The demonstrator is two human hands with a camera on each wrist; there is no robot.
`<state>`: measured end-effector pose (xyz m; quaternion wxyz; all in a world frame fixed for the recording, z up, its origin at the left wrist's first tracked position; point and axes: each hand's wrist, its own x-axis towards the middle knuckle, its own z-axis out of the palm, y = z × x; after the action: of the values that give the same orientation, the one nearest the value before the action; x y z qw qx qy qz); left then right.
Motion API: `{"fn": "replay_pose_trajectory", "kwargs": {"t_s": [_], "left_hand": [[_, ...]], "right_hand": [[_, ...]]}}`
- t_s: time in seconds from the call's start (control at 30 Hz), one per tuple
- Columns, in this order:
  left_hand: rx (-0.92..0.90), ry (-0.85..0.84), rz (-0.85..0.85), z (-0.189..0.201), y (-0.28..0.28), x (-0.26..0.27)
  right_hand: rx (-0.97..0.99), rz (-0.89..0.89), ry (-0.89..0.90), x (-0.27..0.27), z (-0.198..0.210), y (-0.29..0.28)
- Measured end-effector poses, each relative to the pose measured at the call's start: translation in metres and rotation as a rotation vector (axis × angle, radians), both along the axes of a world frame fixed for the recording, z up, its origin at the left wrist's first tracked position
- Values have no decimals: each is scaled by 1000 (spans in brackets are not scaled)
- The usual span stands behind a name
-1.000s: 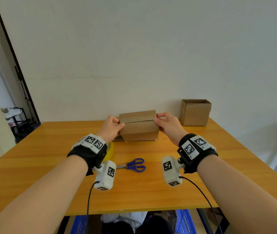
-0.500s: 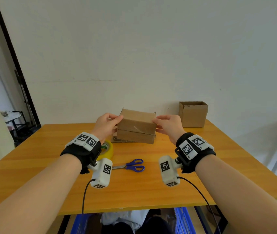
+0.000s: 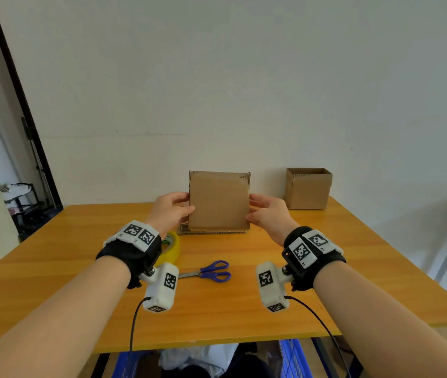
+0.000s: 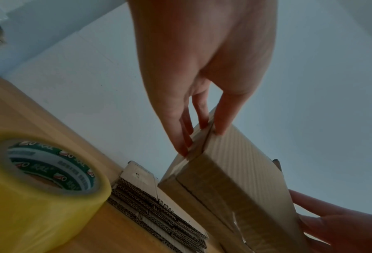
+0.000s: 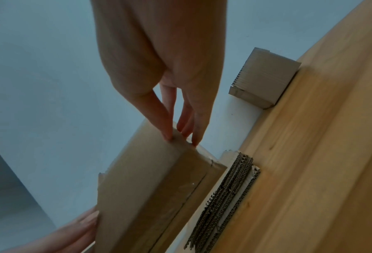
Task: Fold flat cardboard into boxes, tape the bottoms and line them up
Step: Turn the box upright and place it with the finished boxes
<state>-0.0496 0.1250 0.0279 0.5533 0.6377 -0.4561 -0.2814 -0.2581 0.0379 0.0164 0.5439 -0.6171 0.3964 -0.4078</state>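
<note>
A folded cardboard box [image 3: 218, 200] stands upright in the air above the table's back middle, with its open end up. My left hand [image 3: 171, 211] grips its left edge and my right hand [image 3: 266, 214] grips its right edge. On each hand the thumb lies on the front face and the fingers on the side. From below, the left hand [image 4: 202, 137] and right hand [image 5: 181, 138] pinch the box's corners. Clear tape runs along the bottom seam of the box [image 4: 241, 164]. A stack of flat cardboard [image 3: 211, 232] lies under it on the table.
A finished open box [image 3: 308, 188] stands at the back right by the wall. A yellow tape roll [image 3: 171, 246] sits behind my left wrist. Blue scissors [image 3: 211, 271] lie mid-table. The wooden table [image 3: 80, 241] ends close to me, with blue crates below.
Both hands have turned the box from seam-side facing me to upright with the opening up, and raised it a little above the flat stack.
</note>
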Motion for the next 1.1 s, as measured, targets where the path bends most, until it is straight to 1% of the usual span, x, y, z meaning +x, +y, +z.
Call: {"fn": "replay_pose_trajectory", "kwargs": {"t_s": [0.2, 0.27, 0.4, 0.6, 0.87, 1.0, 1.1], "left_hand": [[1, 110, 52, 3, -1, 0], [0, 116, 62, 3, -1, 0], [4, 98, 29, 4, -3, -4], [60, 110, 8, 6, -17, -11], [161, 80, -73, 20, -67, -46], [206, 15, -150, 27, -99, -78], [234, -41, -188, 28, -125, -101]], "right_hand": [[81, 50, -81, 0, 1, 1], [91, 61, -88, 1, 0, 1], [114, 68, -101, 2, -3, -2], [148, 14, -97, -4, -2, -13], [86, -117, -29, -40, 5, -53], [53, -189, 18, -70, 13, -84], [72, -225, 35, -92, 13, -106]]}}
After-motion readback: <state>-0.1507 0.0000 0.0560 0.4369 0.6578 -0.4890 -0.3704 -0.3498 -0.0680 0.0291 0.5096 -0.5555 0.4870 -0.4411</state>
